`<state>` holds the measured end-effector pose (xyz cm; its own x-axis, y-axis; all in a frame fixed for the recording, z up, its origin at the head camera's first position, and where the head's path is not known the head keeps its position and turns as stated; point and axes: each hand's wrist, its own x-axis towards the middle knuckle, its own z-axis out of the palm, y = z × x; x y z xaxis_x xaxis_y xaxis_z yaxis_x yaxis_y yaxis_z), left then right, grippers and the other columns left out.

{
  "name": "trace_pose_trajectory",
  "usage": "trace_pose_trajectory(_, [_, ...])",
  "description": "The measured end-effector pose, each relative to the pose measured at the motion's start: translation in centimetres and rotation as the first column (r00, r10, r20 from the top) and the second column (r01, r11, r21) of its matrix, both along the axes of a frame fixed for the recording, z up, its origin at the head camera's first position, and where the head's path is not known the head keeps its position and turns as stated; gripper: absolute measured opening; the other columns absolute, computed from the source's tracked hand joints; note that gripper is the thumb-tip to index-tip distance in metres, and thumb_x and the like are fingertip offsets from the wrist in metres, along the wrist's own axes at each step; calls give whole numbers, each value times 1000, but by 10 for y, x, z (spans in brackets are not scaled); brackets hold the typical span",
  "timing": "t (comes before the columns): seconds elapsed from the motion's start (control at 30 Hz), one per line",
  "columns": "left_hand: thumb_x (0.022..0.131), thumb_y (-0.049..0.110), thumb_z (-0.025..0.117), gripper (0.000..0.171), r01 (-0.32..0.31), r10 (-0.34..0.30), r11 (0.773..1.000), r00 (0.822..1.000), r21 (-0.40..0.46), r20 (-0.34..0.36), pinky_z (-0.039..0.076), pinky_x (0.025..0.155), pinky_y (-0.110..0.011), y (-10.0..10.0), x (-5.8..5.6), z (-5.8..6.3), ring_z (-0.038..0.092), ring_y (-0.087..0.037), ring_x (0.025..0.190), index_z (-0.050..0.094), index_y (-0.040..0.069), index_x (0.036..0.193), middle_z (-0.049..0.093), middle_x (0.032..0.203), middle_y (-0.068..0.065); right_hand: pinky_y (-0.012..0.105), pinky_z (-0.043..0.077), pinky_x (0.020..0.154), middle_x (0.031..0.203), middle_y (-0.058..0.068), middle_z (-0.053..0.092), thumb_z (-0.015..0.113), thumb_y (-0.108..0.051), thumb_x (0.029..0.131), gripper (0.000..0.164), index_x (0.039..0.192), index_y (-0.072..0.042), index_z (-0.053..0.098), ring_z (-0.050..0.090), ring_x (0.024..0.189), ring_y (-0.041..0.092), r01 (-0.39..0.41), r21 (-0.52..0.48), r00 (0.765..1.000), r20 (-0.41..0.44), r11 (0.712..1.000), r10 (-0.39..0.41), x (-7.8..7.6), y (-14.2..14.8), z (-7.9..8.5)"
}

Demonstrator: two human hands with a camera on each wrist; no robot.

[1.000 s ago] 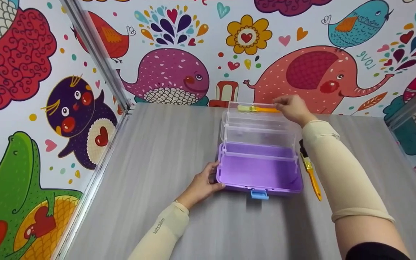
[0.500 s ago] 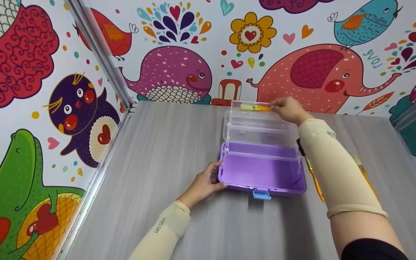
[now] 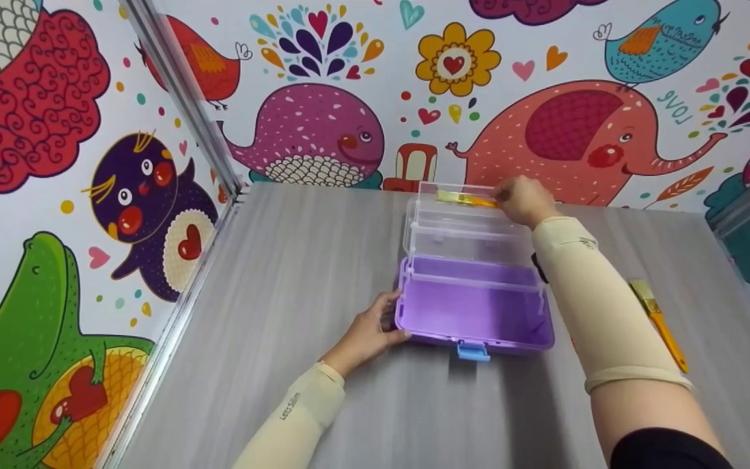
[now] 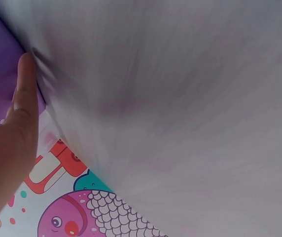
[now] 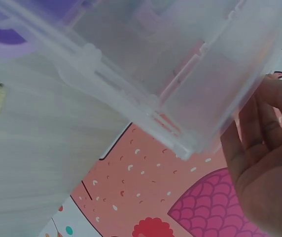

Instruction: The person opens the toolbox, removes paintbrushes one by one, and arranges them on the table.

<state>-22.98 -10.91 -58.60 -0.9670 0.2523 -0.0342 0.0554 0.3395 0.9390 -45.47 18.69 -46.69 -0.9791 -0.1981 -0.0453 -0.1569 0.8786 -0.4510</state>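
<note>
A purple storage box (image 3: 459, 306) with a blue latch (image 3: 472, 352) lies opened, its clear tiers folded out toward the back wall. At its left front corner my left hand (image 3: 365, 335) grips the side, thumb at the front and fingers along the wall. In the left wrist view a straight finger (image 4: 26, 84) lies along the purple side. My right hand (image 3: 525, 198) holds the far rim of the clear top tray (image 3: 430, 205), fingers curled at its wall in the right wrist view. A paintbrush (image 3: 456, 198) with an orange handle lies in that tray, its handle end hidden by the hand.
Another orange-handled paintbrush (image 3: 658, 322) lies on the grey table (image 3: 297, 273), right of my right forearm. The forearm mostly hides a dark-bristled brush (image 3: 538, 267) beside the box. Cartoon-printed walls (image 3: 323, 137) stand behind and left, with a metal corner strip (image 3: 180, 85).
My right hand shifts slightly left, then back right, at the tray rim. The brush in the tray now slants a little. The right forearm moves left, uncovering the right-hand brush. My left hand stays put.
</note>
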Motion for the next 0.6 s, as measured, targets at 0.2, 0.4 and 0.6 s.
trace_pose_trajectory(0.2, [85,12,79,74,-3,3,1000,1000,20,-10,51,96,-44,1,0,0,62,-36,115,41,7,148,56,134,-24,57,46,93,112,17,71,61,-5,87,30,113,-6,75,61,108,39,44,34,999,-12,998,-44,-1,-3,-1])
trace_pose_trajectory(0.4, [85,10,79,74,-3,4,999,1000,36,-23,51,96,-46,0,0,-2,61,-39,115,41,6,148,56,133,-25,56,45,94,114,16,70,62,-6,87,30,114,-7,75,60,110,39,96,33,995,19,995,-97,0,-6,0])
trace_pose_trajectory(0.6, [85,11,79,74,1,0,999,1000,32,-19,49,98,-46,1,0,-1,60,-38,117,41,6,149,56,135,-25,55,46,94,118,19,68,62,-6,87,32,116,-5,74,59,112,39,68,30,996,53,997,-70,1,-3,3])
